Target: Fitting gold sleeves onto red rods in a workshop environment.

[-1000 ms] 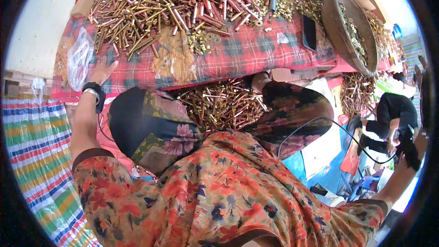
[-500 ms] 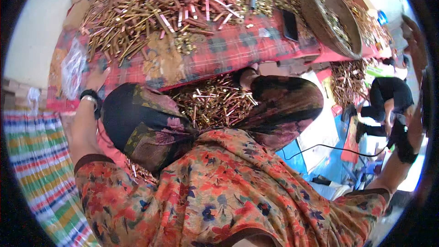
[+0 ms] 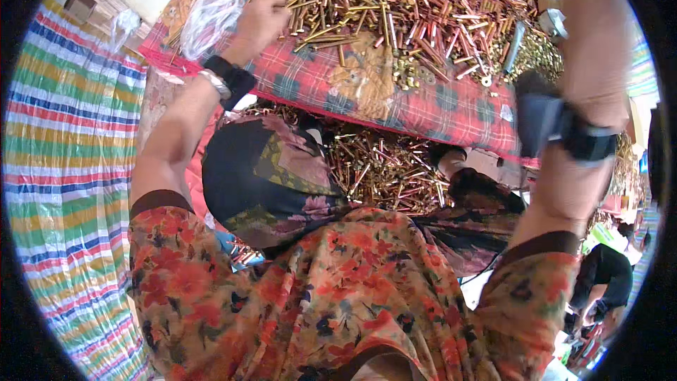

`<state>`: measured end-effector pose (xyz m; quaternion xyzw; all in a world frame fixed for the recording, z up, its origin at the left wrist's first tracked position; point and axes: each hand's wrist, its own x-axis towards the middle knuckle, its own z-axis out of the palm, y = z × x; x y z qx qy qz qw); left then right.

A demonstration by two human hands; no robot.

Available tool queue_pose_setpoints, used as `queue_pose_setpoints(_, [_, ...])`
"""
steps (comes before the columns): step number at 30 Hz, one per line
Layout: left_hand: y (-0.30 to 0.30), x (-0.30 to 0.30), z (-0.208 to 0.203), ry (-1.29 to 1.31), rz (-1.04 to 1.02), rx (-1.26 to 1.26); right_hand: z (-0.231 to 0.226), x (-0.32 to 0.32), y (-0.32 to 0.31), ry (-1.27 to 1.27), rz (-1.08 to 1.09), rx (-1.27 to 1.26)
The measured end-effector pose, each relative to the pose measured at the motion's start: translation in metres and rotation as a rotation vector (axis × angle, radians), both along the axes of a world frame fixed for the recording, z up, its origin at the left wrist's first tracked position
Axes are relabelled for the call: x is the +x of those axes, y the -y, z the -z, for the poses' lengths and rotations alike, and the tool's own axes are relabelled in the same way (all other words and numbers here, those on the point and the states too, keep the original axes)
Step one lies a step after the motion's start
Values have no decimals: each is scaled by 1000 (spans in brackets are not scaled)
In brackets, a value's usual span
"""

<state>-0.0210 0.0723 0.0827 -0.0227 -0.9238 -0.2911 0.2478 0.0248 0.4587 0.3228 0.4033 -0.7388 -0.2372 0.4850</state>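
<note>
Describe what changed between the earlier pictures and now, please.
The left hand moved forward from the red checked cloth edge to the heap of brass pins. The right arm rose from low at the side to near the heap. The pins in the lap and the plastic bag stayed.

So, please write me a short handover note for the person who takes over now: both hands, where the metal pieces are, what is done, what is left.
Left hand: on the near-left edge of the big pile of brass-coloured metal pieces, fingers down among them; grip cannot be told.
Right hand: raised at the right, blurred, fingers cut off by the picture's edge; nothing seen in it.
Things: the big pile lies on the red checked cloth; a clear plastic bag lies beside the left hand.
Done: a smaller heap lies in the lap.
Left: the big pile looks mixed.
</note>
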Motion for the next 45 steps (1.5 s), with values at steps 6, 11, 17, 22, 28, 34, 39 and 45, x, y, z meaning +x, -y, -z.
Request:
queue_pose_setpoints(6, [-74,-13,27,117,406,34,220,-62,42,991,103,-1279])
queue_pose_setpoints(11, [-89,-24,77,102,384,-132,300,-41,18,917,562,-897])
queue_pose_setpoints(17, [-98,-15,65,260,86,-235,319,-44,9,884,565,-922])
queue_pose_setpoints(22, [-81,-13,63,214,162,-336,311,-44,6,948,618,-925])
queue_pose_setpoints(28, [-84,-12,64,159,120,-517,316,-44,-10,933,568,-940])
queue_pose_setpoints(34, [-78,-11,64,256,132,-175,324,-43,-11,927,474,-1003])
queue_pose_setpoints(39, [-85,-7,66,750,312,907,321,-37,-5,842,610,-917])
queue_pose_setpoints(45, [-106,0,73,998,344,1344,307,-51,-19,1004,815,-795])
